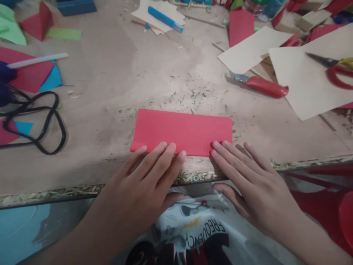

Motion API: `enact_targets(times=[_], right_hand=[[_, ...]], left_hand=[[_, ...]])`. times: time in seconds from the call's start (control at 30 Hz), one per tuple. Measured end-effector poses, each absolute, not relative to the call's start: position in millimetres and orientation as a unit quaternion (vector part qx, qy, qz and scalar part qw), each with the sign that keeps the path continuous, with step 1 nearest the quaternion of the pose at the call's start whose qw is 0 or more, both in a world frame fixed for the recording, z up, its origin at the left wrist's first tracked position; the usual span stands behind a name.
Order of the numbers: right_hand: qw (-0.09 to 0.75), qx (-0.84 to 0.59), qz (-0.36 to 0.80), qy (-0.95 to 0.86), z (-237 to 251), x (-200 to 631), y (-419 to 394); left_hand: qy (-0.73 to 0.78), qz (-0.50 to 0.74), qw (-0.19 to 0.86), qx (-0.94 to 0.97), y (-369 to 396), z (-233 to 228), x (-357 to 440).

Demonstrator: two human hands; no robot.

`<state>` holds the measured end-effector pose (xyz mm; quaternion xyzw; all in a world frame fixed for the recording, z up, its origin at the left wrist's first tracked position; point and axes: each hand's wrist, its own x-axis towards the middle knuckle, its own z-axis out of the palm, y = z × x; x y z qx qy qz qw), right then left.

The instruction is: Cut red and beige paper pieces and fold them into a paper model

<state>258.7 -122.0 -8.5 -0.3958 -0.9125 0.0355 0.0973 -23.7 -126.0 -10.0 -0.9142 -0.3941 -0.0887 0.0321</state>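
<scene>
Left hand (140,184) and right hand (257,186) spread, gripping nothing, resting along near edge of red paper (183,129), flat on bench (107,77) front. Near-edge fold looks made; remaining work unclear.

There is one left hand (142,182), one right hand (255,182) and one red card (183,130) under both. Around lie one knife (263,85), one pair of scissors (328,62), one blue pen (164,18), one white stick (38,60), one lime strip (64,34) and at least two blue scraps (52,78) and cream sheets (306,82).
</scene>
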Motion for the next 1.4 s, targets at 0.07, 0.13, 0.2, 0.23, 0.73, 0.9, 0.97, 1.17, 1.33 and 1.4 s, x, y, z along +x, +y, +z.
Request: enact_targets(times=[0.07,0.13,0.2,0.23,0.73,0.9,0.97,1.17,1.33,1.4], right_hand=[[0.1,-0.396,0.027,-0.912,-10,259,-124],[0.106,-0.399,0.026,-0.911,-12,260,-125],[0.112,-0.402,0.033,-0.908,-11,261,-126],[0.113,-0.405,0.039,-0.906,-10,260,-126],[0.072,-0.375,0.101,-0.919,-1,212,-128],[0.079,-0.384,0.09,-0.915,3,226,-136],[0.093,-0.396,0.084,-0.91,6,229,-139],[0.127,-0.454,0.054,-0.88,9,241,-149],[0.142,-0.503,0.039,-0.852,9,251,-158],[0.147,-0.511,0.034,-0.846,10,253,-159]], left_hand=[[-0.398,-0.09,0.036,-0.912,-126,-10,-22],[-0.401,-0.094,0.037,-0.91,-126,-10,-20],[-0.405,-0.097,0.036,-0.908,-126,-11,-18],[-0.406,-0.096,0.035,-0.908,-126,-11,-17],[-0.381,-0.122,0.027,-0.916,-127,-20,-25],[-0.386,-0.122,0.015,-0.914,-128,-20,-26],[-0.381,-0.124,0.021,-0.916,-127,-20,-27],[-0.377,-0.123,0.031,-0.917,-125,-19,-26],[-0.387,-0.114,0.028,-0.915,-126,-16,-24],[-0.389,-0.119,0.028,-0.913,-125,-15,-23]])
